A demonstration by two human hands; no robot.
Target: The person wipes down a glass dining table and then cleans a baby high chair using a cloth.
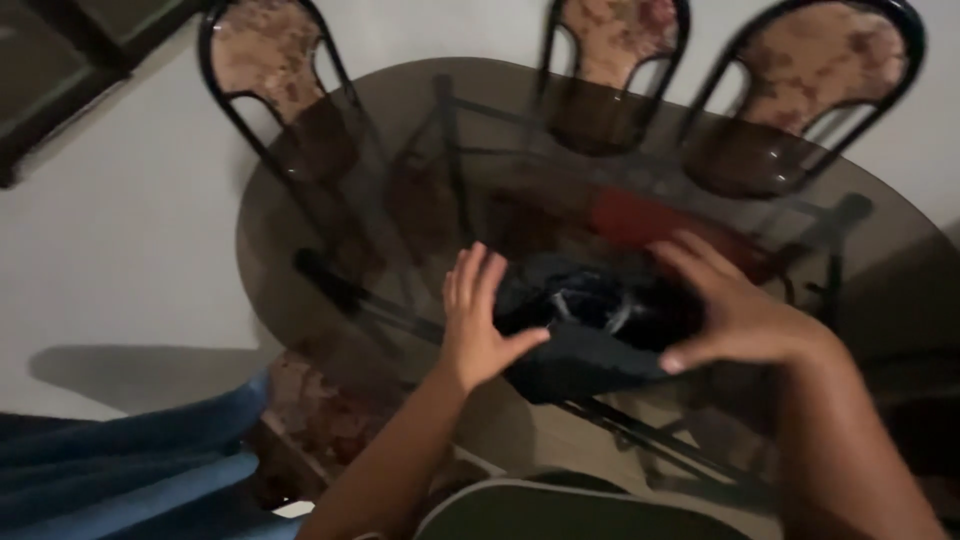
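Head view: dark crumpled cloth on glass table; left hand, right hand flank it, grip spread apart.

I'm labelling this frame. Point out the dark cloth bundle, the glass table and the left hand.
dark cloth bundle (590, 345): head view, its lower front fold.
glass table (400, 130): head view, bare glass near the far rim.
left hand (472, 330): head view, back of the hand.

Three floral-backed chairs ring a smoked-glass table; blue cloth lower left.
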